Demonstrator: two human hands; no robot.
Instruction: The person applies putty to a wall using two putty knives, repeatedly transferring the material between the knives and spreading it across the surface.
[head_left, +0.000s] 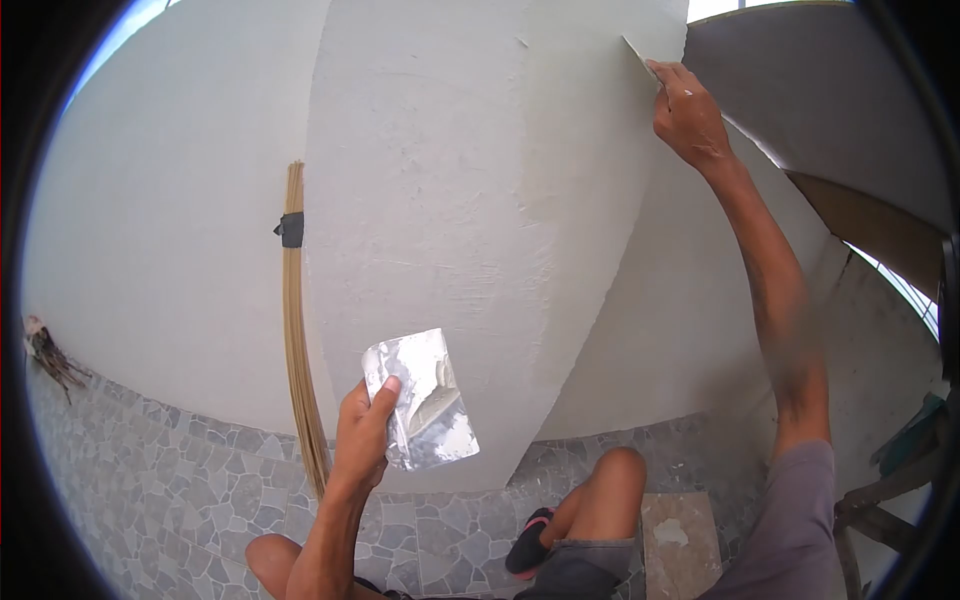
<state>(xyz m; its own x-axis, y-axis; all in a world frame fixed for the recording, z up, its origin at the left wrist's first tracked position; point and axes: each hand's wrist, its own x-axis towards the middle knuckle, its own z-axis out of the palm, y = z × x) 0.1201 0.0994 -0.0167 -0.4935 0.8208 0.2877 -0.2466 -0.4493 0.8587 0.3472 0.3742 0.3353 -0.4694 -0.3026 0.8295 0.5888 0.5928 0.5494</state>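
My left hand [362, 430] grips a flat, shiny metal plate [422, 400] smeared with white putty, thumb on its face and fingers behind. High on the right, my right hand [690, 115] is closed around a thin putty knife [638, 58]. The knife's blade is seen nearly edge-on, close to the upper right part of the white wall panel [430, 180]; whether its edge touches cannot be made out. A smoother, slightly different-toned band of coating [580, 150] runs down the panel's right side, with rough marks along its left border.
A bundle of thin sticks [297, 300] bound with black tape leans on the wall at left. Stone-patterned tiles [200, 480] cover the floor. A putty-marked board [680, 545] lies near my knee. Wooden pieces [885, 500] stand at lower right; twigs [50, 355] at far left.
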